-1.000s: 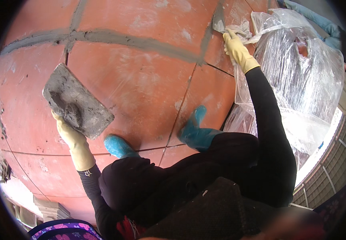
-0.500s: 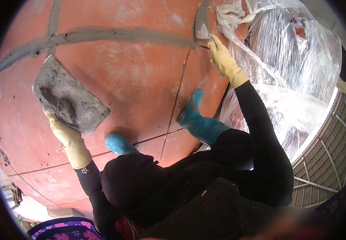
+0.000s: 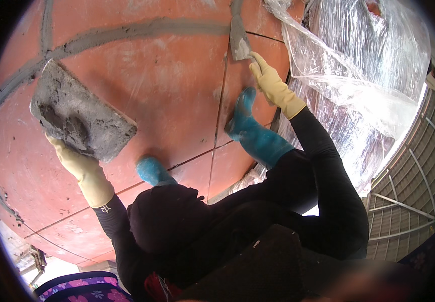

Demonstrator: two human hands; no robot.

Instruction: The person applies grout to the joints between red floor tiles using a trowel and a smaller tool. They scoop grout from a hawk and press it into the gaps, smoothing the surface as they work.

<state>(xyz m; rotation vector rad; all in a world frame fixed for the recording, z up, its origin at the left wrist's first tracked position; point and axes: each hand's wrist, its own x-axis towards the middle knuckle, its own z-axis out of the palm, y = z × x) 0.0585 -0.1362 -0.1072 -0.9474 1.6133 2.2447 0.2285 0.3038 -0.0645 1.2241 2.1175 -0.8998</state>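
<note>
My left hand point(image 3: 79, 168), in a pale yellow rubber glove, grips a flat rectangular mortar board point(image 3: 114, 127) by its near edge. A lump of wet grey mortar point(image 3: 61, 123) sits on the board, which is held above the tiles. My right hand point(image 3: 274, 86), gloved alike, is closed round the handle of a small trowel. The trowel's mortar-smeared blade point(image 3: 240, 44) is at the crossing of tile joints, over the near end of the filled one. Whether the blade touches the tile I cannot tell.
Reddish tiles point(image 3: 167, 95) spread before me; the far joints hold grey mortar point(image 3: 127, 31), while nearer ones point(image 3: 221, 95) are dark gaps. Crumpled clear plastic sheeting point(image 3: 358, 65) covers something at the right. My teal boots point(image 3: 257, 136) stand on the tiles.
My right hand has brought the trowel toward me, from beyond the joint crossing to its near side. The left hand still holds the mortar board, now slightly farther left in the picture. The view has shifted.
</note>
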